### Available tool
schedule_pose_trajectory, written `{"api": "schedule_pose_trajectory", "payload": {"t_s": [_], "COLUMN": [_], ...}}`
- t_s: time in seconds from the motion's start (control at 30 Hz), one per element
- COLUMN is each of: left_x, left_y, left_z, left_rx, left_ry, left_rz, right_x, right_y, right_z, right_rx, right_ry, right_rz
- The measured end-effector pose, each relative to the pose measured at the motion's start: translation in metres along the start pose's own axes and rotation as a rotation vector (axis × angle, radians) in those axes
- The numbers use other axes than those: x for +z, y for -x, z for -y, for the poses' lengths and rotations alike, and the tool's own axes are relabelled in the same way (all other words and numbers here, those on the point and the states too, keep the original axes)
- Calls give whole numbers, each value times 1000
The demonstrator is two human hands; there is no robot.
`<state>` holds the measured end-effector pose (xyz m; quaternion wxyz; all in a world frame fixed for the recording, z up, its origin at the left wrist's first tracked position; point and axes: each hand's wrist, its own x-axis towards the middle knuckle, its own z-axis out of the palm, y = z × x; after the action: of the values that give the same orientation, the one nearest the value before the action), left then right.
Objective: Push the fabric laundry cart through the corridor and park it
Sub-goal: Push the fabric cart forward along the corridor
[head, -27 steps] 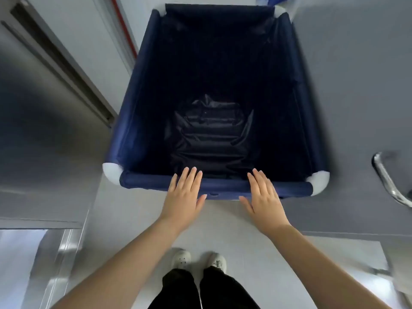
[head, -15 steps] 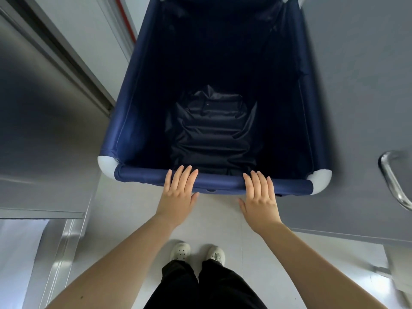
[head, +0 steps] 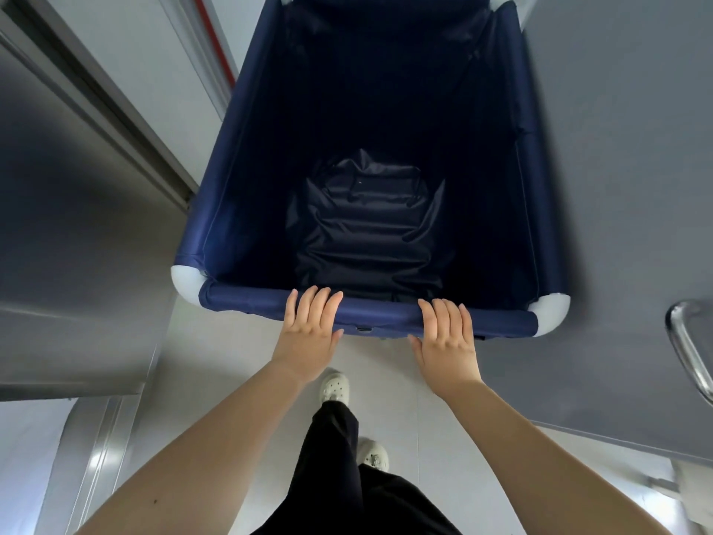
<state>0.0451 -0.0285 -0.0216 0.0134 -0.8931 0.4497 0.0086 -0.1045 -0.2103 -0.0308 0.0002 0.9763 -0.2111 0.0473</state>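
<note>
The navy fabric laundry cart (head: 247, 295) fills the upper middle of the view, with white plastic corner caps and a crumpled dark bag (head: 370, 233) at its bottom. My left hand (head: 308, 334) rests on the near rim left of centre, fingers over the bar and thumb below it. On the same rim, right of centre, my right hand (head: 447, 337) holds the bar the same way. Both arms are stretched forward.
A grey wall with a metal door frame (head: 115, 121) runs close along the cart's left side. A grey door with a curved metal handle (head: 690, 353) stands close on the right. The light tiled floor (head: 216, 364) shows below, with my white shoes and black trousers.
Both hands have gone from flat against the near rim to curled over it. The cart has rolled forward and fills more of the view. One foot has stepped ahead.
</note>
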Motion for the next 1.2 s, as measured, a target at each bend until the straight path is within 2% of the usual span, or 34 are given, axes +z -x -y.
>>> {"api": "schedule_pose_trajectory", "payload": {"t_s": [0.23,0.43,0.6,0.93,1.2], "left_x": [-2,-3,0,-5,-4], "left_y": [-40,-77,-109,-182,-237], "left_z": [16,28,35,63,87], "left_rx": [37,153,203,205,161], "left_ry": [21,27,25,52,101], "left_rz": [33,24,93,133,-3], "right_x": [1,-2,-7,-2,22], "right_y": [-45,-82,-114,-185,-235], "right_z": [-2,-17,-31,-38,-53], "right_rx": [80,155,185,206,137], "right_ry": [-48,-118,-159,-206,-258], "right_rz": [28,9,50,60,-61]}}
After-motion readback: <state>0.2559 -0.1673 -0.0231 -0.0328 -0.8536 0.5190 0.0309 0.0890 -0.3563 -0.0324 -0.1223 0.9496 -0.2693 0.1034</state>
